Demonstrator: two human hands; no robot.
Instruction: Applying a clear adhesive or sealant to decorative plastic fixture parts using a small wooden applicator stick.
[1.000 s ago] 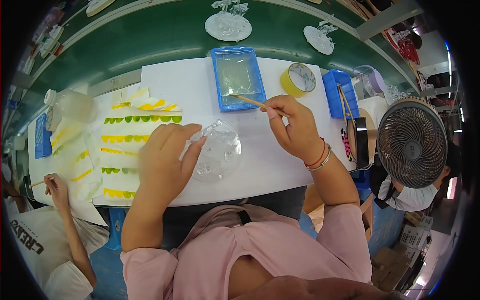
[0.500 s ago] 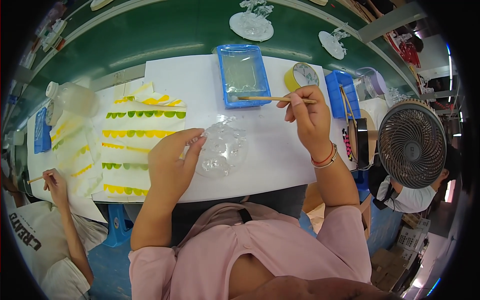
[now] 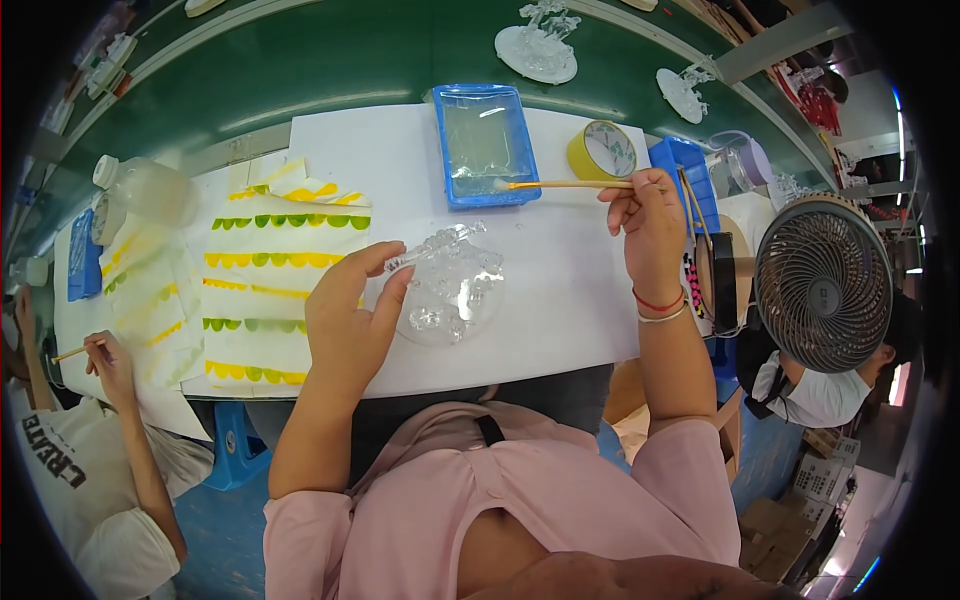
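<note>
My left hand (image 3: 347, 315) pinches a bumpy, see-through plastic piece (image 3: 445, 243) between thumb and fingers. Under and beside it lies a round clear disc (image 3: 478, 325) with knobbly clear parts; whether the two are joined I cannot tell. My right hand (image 3: 652, 215) grips a thin wooden paintbrush (image 3: 575, 184) by the end of its handle. The brush lies level, pointing left, its pale bristles over the near end of a blue tray (image 3: 437, 135). Clear liquid fills the tray's bottom.
White paper (image 3: 560, 330) covers the table. Left are scallop-painted sheets (image 3: 285, 240), a cloudy bottle (image 3: 150, 190) and a person's hand (image 3: 110, 365) holding a stick. Right stand a tape roll (image 3: 602, 150), a blue bin (image 3: 690, 165) and a fan (image 3: 825, 290). A green belt (image 3: 370, 60) carries white-based clear pieces (image 3: 537, 55).
My right hand has moved right and slightly away, drawing the brush along the tray's near end. My left hand has tipped the clear piece up a little. Pieces on the belt have shifted right.
</note>
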